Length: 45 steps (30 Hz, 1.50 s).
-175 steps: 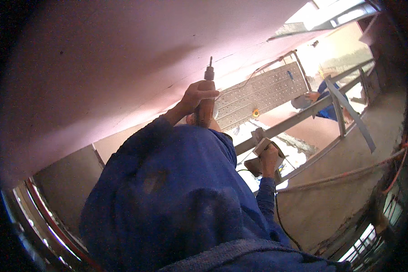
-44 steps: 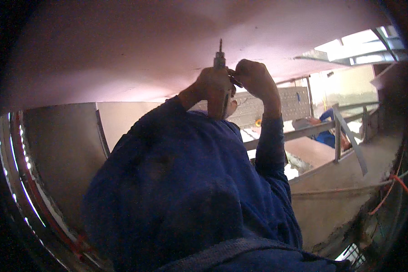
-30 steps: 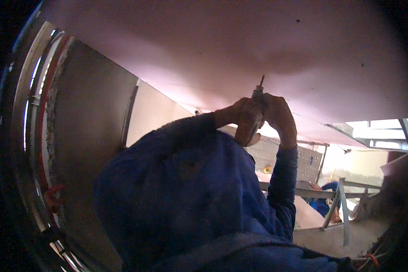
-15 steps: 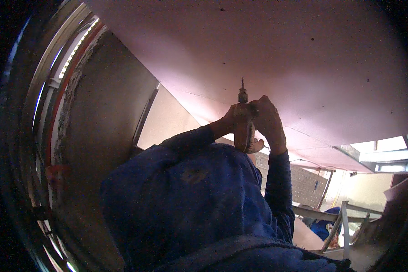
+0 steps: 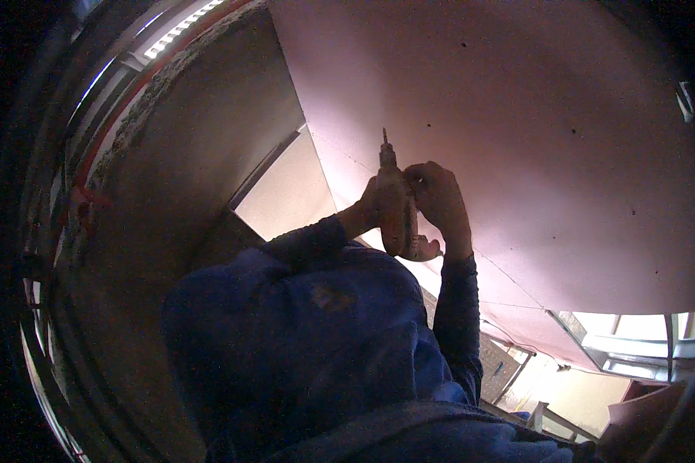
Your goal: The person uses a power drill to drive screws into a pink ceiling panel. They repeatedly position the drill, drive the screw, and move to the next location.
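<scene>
A power drill (image 5: 396,212) stands nearly upright between my raised hands, its thin bit (image 5: 384,136) pointing up in front of a pale pink board. My left hand (image 5: 367,204) is closed around the drill's left side, its fingers mostly hidden behind the body. On the other side, my right hand (image 5: 442,197) has its fingers bent and drawn together against the drill's front part. Whatever those fingertips pinch is too dark and small to tell. Blue sleeves (image 5: 459,316) cover both forearms. The bit's tip appears apart from the board, though depth is hard to judge.
The large pink board (image 5: 517,154) spreads overhead, dotted with small dark fastener spots and crossed by seams. A dark wall (image 5: 201,139) fills the left side, beside a pale panel (image 5: 286,193). Bright window openings (image 5: 633,332) and a metal frame (image 5: 552,420) are at lower right.
The view has turned, so the board's edge runs steeper and the windows sit lower. Both hands and the drill appear slightly farther left, with the drill tilted a little; the grip looks much the same.
</scene>
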{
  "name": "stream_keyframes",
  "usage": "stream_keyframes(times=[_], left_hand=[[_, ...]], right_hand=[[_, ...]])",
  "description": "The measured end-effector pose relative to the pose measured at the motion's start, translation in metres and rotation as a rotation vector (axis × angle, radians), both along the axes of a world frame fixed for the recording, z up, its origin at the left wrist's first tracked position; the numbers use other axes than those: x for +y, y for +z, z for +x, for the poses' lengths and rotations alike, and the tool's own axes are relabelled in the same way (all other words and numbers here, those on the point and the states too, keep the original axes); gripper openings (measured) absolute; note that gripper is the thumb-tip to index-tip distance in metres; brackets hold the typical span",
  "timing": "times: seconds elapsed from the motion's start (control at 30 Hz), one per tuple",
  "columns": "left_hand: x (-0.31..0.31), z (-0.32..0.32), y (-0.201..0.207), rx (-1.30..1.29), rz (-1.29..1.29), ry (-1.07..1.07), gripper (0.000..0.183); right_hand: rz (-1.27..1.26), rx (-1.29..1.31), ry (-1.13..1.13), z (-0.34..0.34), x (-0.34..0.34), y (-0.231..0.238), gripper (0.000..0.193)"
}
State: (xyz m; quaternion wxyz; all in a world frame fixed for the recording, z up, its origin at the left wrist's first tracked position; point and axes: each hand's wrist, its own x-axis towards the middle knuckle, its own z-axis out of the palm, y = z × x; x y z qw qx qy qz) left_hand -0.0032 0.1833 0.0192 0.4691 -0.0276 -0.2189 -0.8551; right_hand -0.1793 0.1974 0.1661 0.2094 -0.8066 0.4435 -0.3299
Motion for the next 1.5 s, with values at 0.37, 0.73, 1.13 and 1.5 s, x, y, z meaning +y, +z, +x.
stream_keyframes(times=[0.37,0.73,1.13,1.5], left_hand=[[0.006,0.006,0.035,-0.036,0.044,0.345,0.041],[0.000,0.019,0.077,0.195,-0.101,0.199,0.036],[-0.032,0.053,0.103,0.062,0.100,0.339,0.031],[-0.063,0.115,0.106,-0.307,0.054,0.757,0.022]], right_hand=[[0.226,-0.257,0.050,-0.003,0.023,-0.001,0.043],[0.123,-0.306,0.263,0.010,0.062,-0.005,0.124],[0.460,-0.697,-0.004,0.046,0.060,-0.019,0.082],[0.396,-0.587,-0.041,0.052,0.047,-0.025,0.067]])
